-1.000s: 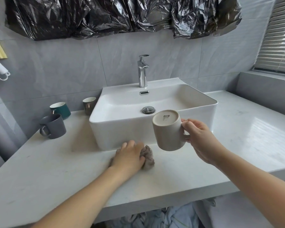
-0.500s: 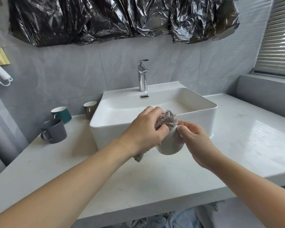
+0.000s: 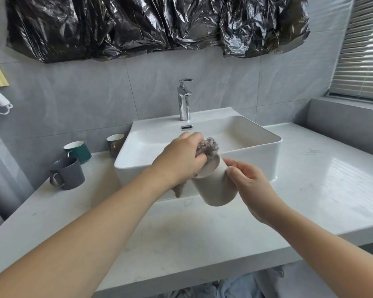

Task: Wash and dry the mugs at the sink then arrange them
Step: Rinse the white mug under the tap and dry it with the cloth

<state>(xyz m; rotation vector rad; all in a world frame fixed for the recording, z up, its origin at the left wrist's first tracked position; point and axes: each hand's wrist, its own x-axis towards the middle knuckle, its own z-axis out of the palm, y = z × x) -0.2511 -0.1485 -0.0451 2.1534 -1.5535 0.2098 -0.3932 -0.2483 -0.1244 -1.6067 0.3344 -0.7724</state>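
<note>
Your right hand (image 3: 249,186) grips the cream mug (image 3: 214,188) in front of the sink (image 3: 256,145); your left hand (image 3: 181,160) presses the cloth (image 3: 208,148) on its base. Rotate mug, wipe all round.

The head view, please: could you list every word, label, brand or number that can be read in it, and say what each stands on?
None can be read.
The beige mug: its base shows no legible mark; the cloth covers part of it.
The teal mug, grey mug, brown cup and faucet: no lettering shows.
</note>
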